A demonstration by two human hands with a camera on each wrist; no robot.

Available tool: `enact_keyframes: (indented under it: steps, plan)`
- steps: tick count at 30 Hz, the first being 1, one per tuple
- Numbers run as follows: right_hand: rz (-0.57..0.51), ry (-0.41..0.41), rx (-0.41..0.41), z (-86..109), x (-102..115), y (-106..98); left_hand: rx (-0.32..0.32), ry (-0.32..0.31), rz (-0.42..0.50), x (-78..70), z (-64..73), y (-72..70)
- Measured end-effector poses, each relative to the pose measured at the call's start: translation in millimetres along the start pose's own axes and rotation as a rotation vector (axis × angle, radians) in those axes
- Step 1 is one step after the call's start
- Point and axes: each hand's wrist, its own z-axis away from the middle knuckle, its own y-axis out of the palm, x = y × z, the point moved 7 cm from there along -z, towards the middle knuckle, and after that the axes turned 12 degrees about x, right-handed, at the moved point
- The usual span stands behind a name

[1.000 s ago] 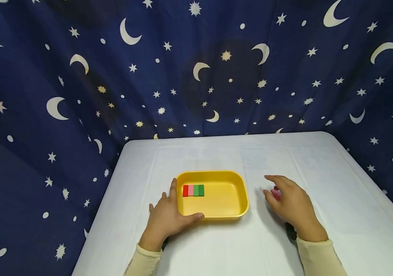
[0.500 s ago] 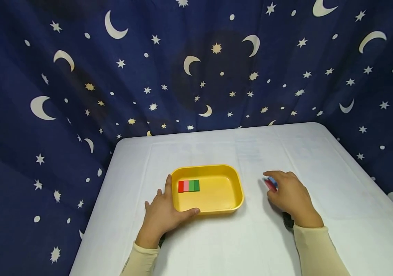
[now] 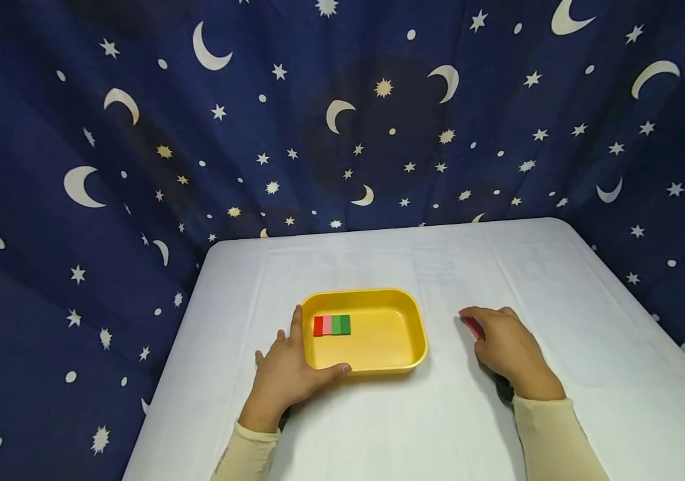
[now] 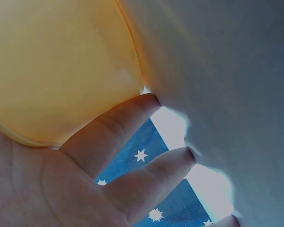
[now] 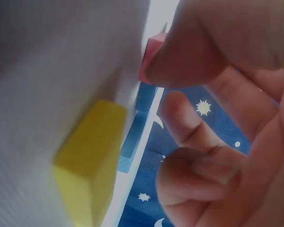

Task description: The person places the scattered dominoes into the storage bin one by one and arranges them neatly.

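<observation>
A yellow tray stands on the white table. My left hand rests against its left end, thumb on the near rim and index finger along the left side. In the left wrist view, straight fingers lie along the tray's outer wall. Inside the tray sits a row of red, pink and green tiles. Right of the tray, my right hand pinches a pinkish-red block between thumb and index finger, low at the table; the index finger is hidden in the right wrist view.
Under the right hand, a yellow block and blue blocks stand on the table; the head view hides them. White cloth covers the tabletop. A dark blue curtain with moons and stars hangs behind and beside it.
My right thumb and index finger have come together on the pinkish-red block. The left hand stays at the tray. The whole head view has shifted slightly.
</observation>
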Motion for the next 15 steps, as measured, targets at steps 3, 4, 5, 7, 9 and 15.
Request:
enact_keyframes:
  steps: [3, 4, 5, 7, 9, 15]
  plan:
    - [0.007, -0.007, 0.010, 0.2, -0.2, 2.3, 0.005, 0.001, 0.003, -1.0, 0.7, 0.1]
    - [0.008, -0.010, 0.011, 0.2, 0.0, 2.8, 0.004, 0.001, 0.004, -1.1, 0.6, 0.0]
    - [0.009, -0.013, 0.011, 0.1, 0.1, 3.3, 0.004, 0.001, 0.004, -1.2, 0.8, -0.2]
    - [0.009, -0.017, 0.007, -0.2, 0.5, 3.4, 0.003, 0.001, 0.003, -1.1, 0.4, -0.3]
    - [0.006, -0.018, 0.001, -0.3, 0.8, 2.8, 0.001, 0.002, 0.002, -1.3, 0.1, -0.8]
    - [0.002, -0.029, -0.016, -0.5, 2.1, 2.0, 0.002, 0.003, 0.008, -2.0, -0.1, -1.4]
